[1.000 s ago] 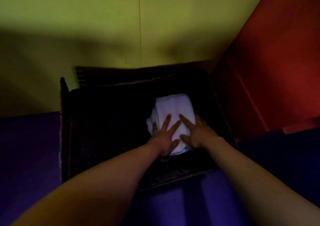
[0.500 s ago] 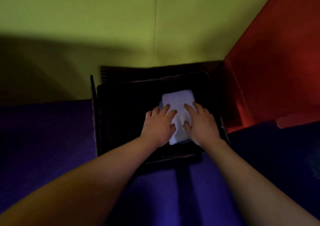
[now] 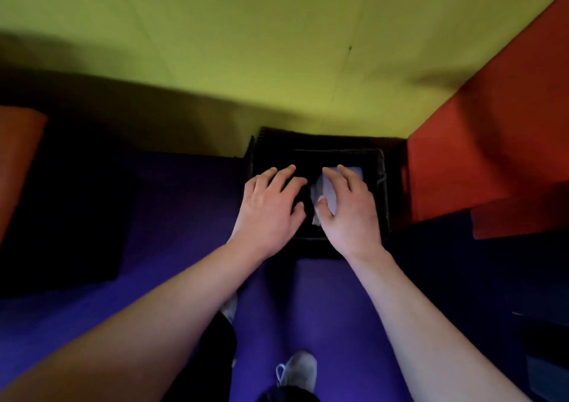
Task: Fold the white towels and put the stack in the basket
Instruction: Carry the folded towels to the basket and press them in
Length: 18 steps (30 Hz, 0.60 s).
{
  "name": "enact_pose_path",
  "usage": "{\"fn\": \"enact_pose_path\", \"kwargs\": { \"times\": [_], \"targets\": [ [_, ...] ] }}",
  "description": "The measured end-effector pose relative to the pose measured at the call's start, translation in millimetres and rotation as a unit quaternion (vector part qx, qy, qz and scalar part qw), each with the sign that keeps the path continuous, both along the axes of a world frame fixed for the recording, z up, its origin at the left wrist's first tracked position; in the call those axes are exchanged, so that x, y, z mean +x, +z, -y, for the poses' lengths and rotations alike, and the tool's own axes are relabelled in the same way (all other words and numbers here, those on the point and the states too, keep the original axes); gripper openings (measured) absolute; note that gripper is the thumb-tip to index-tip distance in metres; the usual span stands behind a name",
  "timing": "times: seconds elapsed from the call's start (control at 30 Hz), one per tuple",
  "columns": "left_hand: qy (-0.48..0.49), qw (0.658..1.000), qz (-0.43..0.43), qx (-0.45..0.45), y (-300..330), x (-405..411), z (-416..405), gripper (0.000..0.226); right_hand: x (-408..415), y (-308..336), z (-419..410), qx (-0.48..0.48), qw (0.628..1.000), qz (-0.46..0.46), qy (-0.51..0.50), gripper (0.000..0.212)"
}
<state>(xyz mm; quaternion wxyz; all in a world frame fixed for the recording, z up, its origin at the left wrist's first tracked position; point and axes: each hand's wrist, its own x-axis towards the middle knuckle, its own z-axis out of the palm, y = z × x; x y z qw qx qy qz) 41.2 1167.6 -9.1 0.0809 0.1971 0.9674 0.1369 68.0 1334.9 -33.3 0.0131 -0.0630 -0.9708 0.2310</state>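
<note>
**Desk:** Reaching down from above, two bare arms stretch toward a dark basket point(image 3: 381, 167). Where does it stand?

**Photographer:** On the purple floor point(image 3: 184, 217), its far side close against the yellow-green wall point(image 3: 277, 63). A red block point(image 3: 480, 161) stands just to the right of the basket.

**Desk:** And the towels?

**Photographer:** A folded white stack point(image 3: 328, 190) lies inside the basket, in its right half. Only a strip shows; most of it is hidden by the right hand.

**Desk:** What are the hands doing?

**Photographer:** The left hand point(image 3: 269, 209) hangs over the basket's left half, fingers spread and loosely curved, gripping nothing. The right hand point(image 3: 351, 209) is over the towels, fingers apart, thumb pointing toward the stack's left edge. It is spread too, with nothing clenched in it. Whether its palm touches the cloth I cannot tell: the frame is dim and the hand covers the spot.

**Desk:** Do the hands touch?

**Photographer:** No. A dark gap and the white strip lie between them.

**Desk:** Anything nearer the camera than the basket?

**Photographer:** A pale shoe point(image 3: 297, 371) with a lace on the floor, between the two forearms, and dark trouser cloth point(image 3: 221, 340) beside it under the left forearm.

**Desk:** Left of the basket?

**Photographer:** Well apart from it, a dark shape point(image 3: 61, 210) sits on the floor, with an orange-red surface point(image 3: 15, 155) at the frame's edge.
</note>
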Motion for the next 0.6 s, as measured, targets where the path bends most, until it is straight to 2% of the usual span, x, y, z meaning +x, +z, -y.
{"fn": "enact_pose_path", "kwargs": {
  "times": [0.13, 0.27, 0.6],
  "targets": [
    [0.058, 0.998, -0.006, 0.01, 64.8, 18.8, 50.2, 0.047, 2.9, 64.2, 46.8, -0.043, 0.999, -0.021, 0.026, 0.055],
    [0.11, 0.993, -0.024, 0.035, 114.8, 33.8, 111.9, 0.044, 1.6, 112.1, 106.4, -0.043, 0.997, -0.03, 0.049, 0.054],
    [0.206, 0.977, -0.03, 0.043, 189.1, 59.8, 310.2, 0.044, 5.5, 188.9, 302.0, -0.064, 0.989, -0.045, 0.122, 0.051]
  ]
}}
